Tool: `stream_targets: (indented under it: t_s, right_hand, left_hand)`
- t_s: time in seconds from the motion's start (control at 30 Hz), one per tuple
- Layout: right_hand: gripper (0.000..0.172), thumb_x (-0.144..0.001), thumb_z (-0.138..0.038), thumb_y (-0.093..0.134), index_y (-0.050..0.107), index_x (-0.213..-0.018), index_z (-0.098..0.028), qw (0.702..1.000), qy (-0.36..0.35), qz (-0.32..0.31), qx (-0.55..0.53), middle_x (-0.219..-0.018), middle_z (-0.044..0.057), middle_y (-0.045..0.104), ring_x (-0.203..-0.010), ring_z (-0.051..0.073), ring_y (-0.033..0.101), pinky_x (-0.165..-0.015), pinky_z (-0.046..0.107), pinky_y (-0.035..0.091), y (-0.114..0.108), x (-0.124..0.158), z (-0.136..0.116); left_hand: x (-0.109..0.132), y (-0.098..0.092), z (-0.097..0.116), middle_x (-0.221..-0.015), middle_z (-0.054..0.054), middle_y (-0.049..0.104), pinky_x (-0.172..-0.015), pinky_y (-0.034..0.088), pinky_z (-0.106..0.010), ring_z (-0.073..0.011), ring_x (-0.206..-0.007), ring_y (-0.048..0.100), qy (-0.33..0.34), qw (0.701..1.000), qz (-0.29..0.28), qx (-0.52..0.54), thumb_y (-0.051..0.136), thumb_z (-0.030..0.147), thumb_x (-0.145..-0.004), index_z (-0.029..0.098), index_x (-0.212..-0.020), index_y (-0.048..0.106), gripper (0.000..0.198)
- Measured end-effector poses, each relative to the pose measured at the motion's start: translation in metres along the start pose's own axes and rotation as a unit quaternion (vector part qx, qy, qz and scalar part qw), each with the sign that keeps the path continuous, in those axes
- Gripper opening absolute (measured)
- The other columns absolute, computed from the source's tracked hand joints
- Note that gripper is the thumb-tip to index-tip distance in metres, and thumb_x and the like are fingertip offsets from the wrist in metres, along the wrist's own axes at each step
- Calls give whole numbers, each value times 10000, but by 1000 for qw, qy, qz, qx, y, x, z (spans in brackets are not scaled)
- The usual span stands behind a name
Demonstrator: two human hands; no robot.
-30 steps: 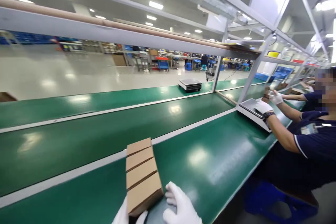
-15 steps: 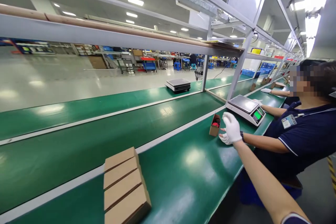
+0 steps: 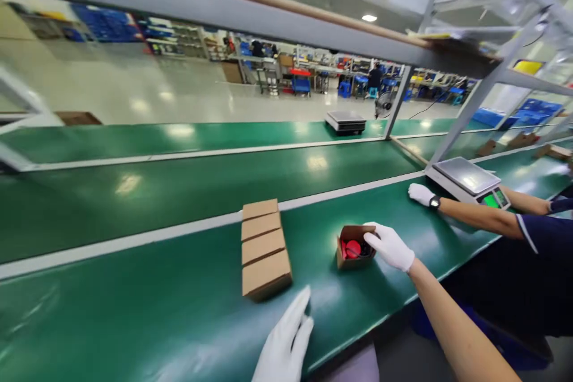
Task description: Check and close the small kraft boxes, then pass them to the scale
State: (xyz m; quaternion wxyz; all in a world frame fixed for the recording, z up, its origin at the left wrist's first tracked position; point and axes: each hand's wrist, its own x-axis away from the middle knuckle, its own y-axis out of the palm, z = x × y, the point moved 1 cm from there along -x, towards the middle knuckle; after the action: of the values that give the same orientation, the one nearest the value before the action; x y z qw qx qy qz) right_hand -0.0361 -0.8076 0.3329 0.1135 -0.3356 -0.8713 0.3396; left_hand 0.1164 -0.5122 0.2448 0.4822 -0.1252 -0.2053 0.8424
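Note:
My right hand (image 3: 393, 248), in a white glove, grips the right side of a small open cardboard box (image 3: 348, 264), thumb over its rim. Inside the box lie a round red item (image 3: 353, 249) and some black parts I cannot make out. Low in the view, my left hand (image 3: 286, 340), also gloved in white, is open with its fingers stretched out and holds nothing. Just beyond it a row of several closed cardboard boxes (image 3: 266, 265) rests side by side on the green work surface (image 3: 188, 310).
At the right, a co-worker's gloved hand (image 3: 421, 194) lies on the surface beside a weighing scale (image 3: 465, 182). Another scale (image 3: 345, 121) stands on the far green strip. Grey frame posts (image 3: 397, 102) and a long overhead rail (image 3: 250, 3) cross the view.
The view has swung to the right-hand box, which my right hand now grips and has drawn closer to the closed boxes. My left hand has come into view. The co-worker's hand is apart from the box.

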Motion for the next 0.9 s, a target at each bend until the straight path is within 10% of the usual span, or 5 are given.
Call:
stream_targets:
  t_s: [0.17,0.43,0.5,0.63,0.9]
  right_hand:
    - [235,-983,-350,570,735,-1071,-207,993,-35,-64,-93,-1114,59,745,-1053,227,682,-994,366,510,70,42,-51]
    - [479,-1088,-542,420,692,-1310,-216,953,-38,-152,-260,-1334,91,689,-1257,234,632,-1124,370,463,68,55,-27]
    - [461,-1073,-544,472,692,-1307,-214,957,-29,-145,-251,-1331,93,688,-1257,236,630,-1126,365,460,66,57,-30]
    - [453,-1071,-538,474,704,-1276,-207,959,-30,-143,-245,-1290,93,698,-1208,242,645,-1101,381,474,69,57,-41]
    - [399,-1026,-500,551,722,-1206,-187,953,3,-143,-267,-1170,86,718,-1105,237,660,-1015,366,512,81,54,-40]
  left_hand:
    - [-32,4,46,-1432,-145,610,-1041,559,-455,-298,-1244,650,-23,996,84,-4,821,506,-785,206,-1657,185,1120]
    - [-11,-5,51,-1343,-197,592,-980,541,-504,-363,-1221,611,98,948,257,-163,873,468,-751,158,-1589,284,1070]
    - [5,-10,60,-1186,-156,630,-938,518,-477,-337,-1140,612,197,909,303,-206,840,378,-812,182,-1432,479,744]
    - [8,-10,85,-853,-39,656,-697,371,-374,-212,-756,550,309,897,147,-279,670,191,-938,226,-1132,643,199]
    - [-31,7,97,-709,-57,614,-660,257,-404,-260,-696,508,207,872,107,-430,592,104,-927,195,-854,684,148]
